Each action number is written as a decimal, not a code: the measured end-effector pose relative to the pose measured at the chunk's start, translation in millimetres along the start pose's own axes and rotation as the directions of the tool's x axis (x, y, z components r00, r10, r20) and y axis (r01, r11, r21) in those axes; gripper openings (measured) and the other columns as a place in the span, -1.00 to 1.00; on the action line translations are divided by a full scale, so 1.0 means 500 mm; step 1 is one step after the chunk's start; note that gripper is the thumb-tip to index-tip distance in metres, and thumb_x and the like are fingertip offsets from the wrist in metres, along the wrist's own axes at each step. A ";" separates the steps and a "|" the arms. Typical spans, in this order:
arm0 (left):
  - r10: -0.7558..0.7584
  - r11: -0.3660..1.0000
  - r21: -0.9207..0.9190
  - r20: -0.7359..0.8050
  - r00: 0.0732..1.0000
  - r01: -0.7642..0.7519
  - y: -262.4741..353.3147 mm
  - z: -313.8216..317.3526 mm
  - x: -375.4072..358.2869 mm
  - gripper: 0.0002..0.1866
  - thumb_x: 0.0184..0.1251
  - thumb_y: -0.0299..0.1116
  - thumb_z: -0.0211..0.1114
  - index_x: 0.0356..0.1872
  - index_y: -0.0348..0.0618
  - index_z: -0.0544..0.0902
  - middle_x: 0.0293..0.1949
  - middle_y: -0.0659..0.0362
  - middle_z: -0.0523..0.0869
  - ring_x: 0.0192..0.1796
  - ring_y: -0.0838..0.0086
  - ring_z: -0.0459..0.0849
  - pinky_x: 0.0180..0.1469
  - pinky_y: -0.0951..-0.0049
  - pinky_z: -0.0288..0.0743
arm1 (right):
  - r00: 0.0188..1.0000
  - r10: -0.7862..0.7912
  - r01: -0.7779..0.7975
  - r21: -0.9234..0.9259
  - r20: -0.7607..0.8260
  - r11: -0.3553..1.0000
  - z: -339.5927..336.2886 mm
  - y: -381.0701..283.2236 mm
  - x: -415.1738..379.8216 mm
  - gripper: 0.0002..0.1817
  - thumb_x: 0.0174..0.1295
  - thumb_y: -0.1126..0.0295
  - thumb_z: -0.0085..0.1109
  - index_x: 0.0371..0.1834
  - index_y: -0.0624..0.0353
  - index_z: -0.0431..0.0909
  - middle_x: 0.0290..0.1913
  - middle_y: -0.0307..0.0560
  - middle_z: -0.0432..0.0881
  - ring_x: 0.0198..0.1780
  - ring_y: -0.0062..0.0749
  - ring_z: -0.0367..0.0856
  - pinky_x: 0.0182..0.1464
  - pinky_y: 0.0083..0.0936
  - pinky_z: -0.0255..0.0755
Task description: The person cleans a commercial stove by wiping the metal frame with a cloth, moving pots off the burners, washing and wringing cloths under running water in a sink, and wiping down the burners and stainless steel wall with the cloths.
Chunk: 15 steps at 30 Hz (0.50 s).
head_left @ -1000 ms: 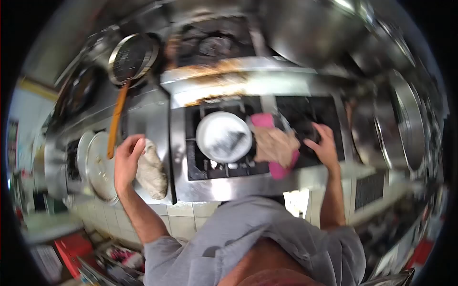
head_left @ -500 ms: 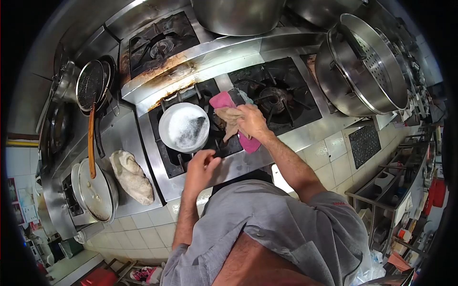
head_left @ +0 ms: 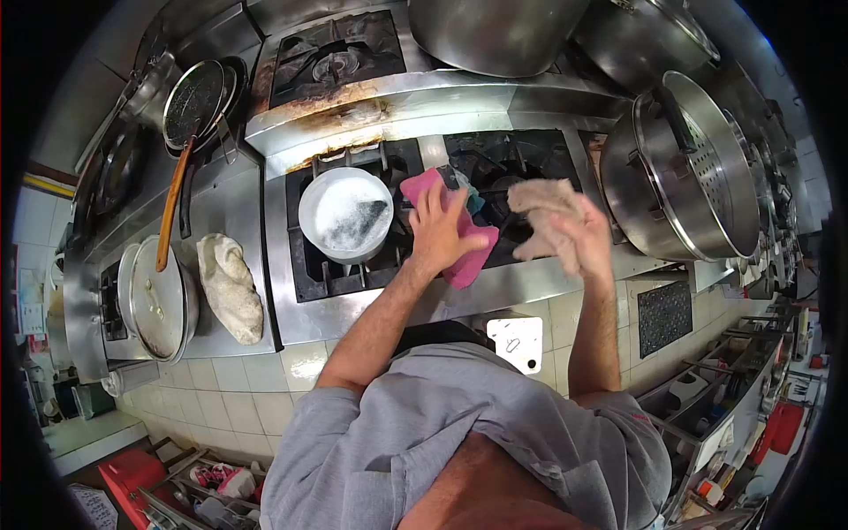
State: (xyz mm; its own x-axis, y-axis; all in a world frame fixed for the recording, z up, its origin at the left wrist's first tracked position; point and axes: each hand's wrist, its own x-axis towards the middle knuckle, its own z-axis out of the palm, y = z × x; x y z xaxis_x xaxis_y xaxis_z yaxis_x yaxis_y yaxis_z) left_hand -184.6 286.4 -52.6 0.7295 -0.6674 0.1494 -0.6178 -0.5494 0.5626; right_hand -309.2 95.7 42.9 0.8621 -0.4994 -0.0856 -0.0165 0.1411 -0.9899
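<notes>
My left hand (head_left: 435,237) lies with fingers spread over a pink cloth (head_left: 473,261) that is draped on the stove between two burners. A teal scrap of cloth (head_left: 474,203) sticks out beside its upper end. My right hand (head_left: 590,237), raised over the right burner (head_left: 512,196), grips a limp beige rag (head_left: 541,196). Left of the pink cloth, a white tub (head_left: 309,234) full of suds stands on the left burner grate. Something dark (head_left: 375,212) pokes out of the foam.
A bunched, stained cloth (head_left: 231,287) and lidded pans (head_left: 157,309) lie on the left counter. A wooden-handled pan (head_left: 193,102) sits behind them. Large steel pots (head_left: 640,190) crowd the right side; another pot (head_left: 495,35) stands on the raised back ledge.
My right hand has moved right, carrying the beige rag off the pink cloth. My left hand has gone from beside the tub up and right onto the pink cloth. The view has shifted.
</notes>
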 end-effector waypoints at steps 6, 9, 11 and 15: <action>-0.232 0.971 0.056 -0.001 0.973 0.232 -0.054 0.018 0.138 -0.14 -0.16 0.01 0.44 0.25 0.05 0.31 0.31 -0.03 0.19 0.33 -0.02 0.15 0.18 -0.19 0.20 | 0.943 0.104 0.020 -0.366 0.316 0.930 -0.022 0.140 -0.060 -0.39 -0.06 0.48 0.33 0.15 0.10 0.38 -0.18 -0.01 0.57 -0.14 -0.35 0.55 -0.07 -0.48 0.45; -0.379 0.908 0.289 0.255 0.890 0.304 -0.050 -0.007 0.160 -0.28 -0.16 -0.14 0.42 0.14 -0.01 0.39 0.17 0.00 0.37 0.21 0.00 0.36 0.13 -0.12 0.29 | 0.936 0.223 0.055 -0.741 0.271 0.670 0.026 0.131 -0.077 -0.17 -0.14 0.38 0.36 0.31 -0.16 0.24 -0.17 0.12 0.53 -0.06 -0.08 0.53 0.02 -0.33 0.41; -0.280 0.947 0.209 0.156 0.947 0.246 -0.044 -0.009 0.146 -0.39 -0.20 -0.23 0.40 0.00 -0.08 0.44 -0.01 0.02 0.49 0.07 0.04 0.50 0.11 -0.04 0.34 | 0.931 0.280 0.027 -0.807 0.236 0.590 0.064 0.151 -0.067 -0.13 -0.15 0.31 0.36 0.34 -0.22 0.19 -0.17 0.16 0.51 -0.02 -0.03 0.51 0.05 -0.29 0.39; 0.036 0.999 0.003 -0.026 0.999 -0.036 -0.016 -0.033 0.089 -0.65 -0.17 -0.42 0.37 -0.26 -0.17 0.54 -0.19 0.01 0.57 -0.06 0.03 0.54 -0.10 0.09 0.45 | 0.900 0.378 0.062 -0.922 0.217 0.381 0.101 0.233 -0.039 -0.13 -0.16 0.14 0.34 0.33 -0.23 0.19 -0.09 0.17 0.51 0.07 -0.02 0.49 0.08 -0.22 0.37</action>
State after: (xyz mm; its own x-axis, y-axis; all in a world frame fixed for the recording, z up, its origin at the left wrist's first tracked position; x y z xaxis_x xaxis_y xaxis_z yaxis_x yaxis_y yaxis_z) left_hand -142.5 269.5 -36.8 0.7142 -0.6735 0.1905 -0.6444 -0.5265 0.5546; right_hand -302.1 165.1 -65.0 0.8796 -0.2107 -0.4264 -0.4197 -0.7656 -0.4875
